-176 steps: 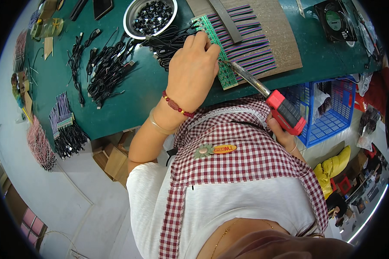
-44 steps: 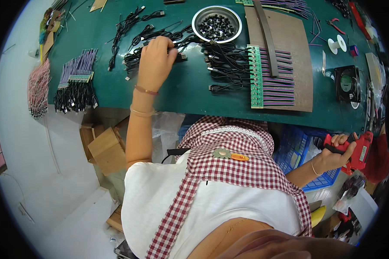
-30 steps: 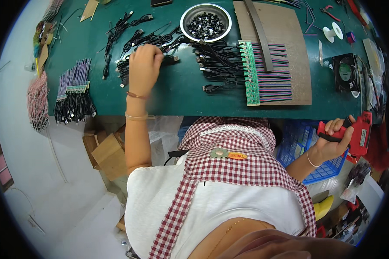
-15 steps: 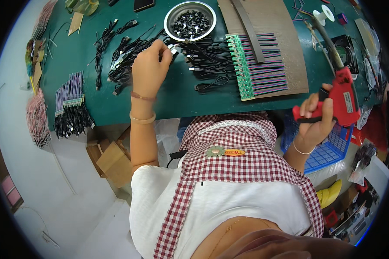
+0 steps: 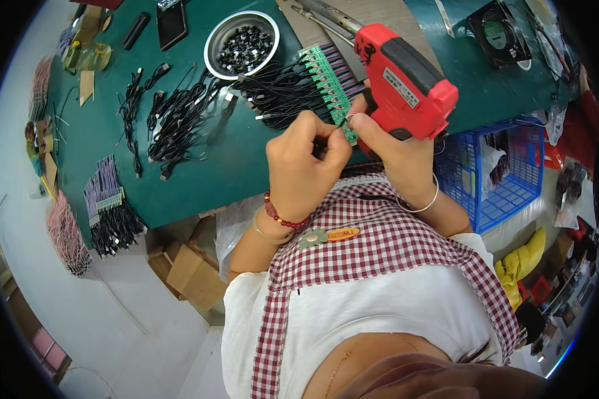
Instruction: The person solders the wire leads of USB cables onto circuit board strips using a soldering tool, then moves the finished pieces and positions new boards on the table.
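My right hand (image 5: 406,156) is wrapped round a red and black soldering gun (image 5: 406,80), whose metal barrel points to the far left. Its thumb and a fingertip also meet close to my left fingertips. My left hand (image 5: 306,156) is closed in a pinch on the thin end of a black cable (image 5: 345,124), mostly hidden by the fingers. Both hands are at the near end of a strip of green circuit boards (image 5: 327,80). Black cables (image 5: 279,93) run left from the strip, and coloured wires stick out on its right, partly behind the gun.
A steel bowl (image 5: 211,56) of small black connectors stands beyond loose black cables (image 5: 180,123). Bundled boards with cables (image 5: 110,199) hang over the table's left edge. A phone (image 5: 172,26) and a black fan (image 5: 499,33) lie farther back. Below right is a blue basket (image 5: 512,209).
My left hand has moved right and nearer from the cable pile to the board strip. The right hand has brought the soldering gun left, over the strip. The view has shifted.
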`<action>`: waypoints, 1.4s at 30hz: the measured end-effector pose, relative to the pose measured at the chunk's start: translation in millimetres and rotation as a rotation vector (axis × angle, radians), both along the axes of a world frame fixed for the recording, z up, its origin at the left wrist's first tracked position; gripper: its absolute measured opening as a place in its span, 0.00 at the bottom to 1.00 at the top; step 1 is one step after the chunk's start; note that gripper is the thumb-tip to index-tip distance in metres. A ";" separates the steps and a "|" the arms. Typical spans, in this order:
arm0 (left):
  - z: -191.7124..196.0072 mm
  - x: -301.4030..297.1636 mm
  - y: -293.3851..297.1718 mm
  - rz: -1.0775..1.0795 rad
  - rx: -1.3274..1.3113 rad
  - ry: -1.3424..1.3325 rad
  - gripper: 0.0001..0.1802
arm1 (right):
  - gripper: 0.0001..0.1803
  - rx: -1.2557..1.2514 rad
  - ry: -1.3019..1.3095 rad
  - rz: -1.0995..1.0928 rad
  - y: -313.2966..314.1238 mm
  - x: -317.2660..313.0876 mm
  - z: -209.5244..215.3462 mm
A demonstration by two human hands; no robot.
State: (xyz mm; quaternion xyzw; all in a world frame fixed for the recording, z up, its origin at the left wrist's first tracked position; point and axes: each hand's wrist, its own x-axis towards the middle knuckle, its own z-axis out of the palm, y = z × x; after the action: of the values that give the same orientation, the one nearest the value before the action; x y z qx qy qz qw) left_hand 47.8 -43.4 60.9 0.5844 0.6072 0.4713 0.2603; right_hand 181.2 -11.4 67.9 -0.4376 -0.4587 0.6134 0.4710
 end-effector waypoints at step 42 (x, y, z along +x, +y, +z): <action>-15.8 12.8 9.0 -0.095 0.013 -0.045 0.04 | 0.10 -0.122 -0.029 -0.038 -3.3 20.2 -19.7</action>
State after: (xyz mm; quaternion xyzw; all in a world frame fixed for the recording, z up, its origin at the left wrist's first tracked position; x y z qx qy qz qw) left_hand 60.6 -34.4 45.0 0.6035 0.5696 0.4753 0.2923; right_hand 201.4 -14.7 48.3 -0.4829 -0.4190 0.6248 0.4482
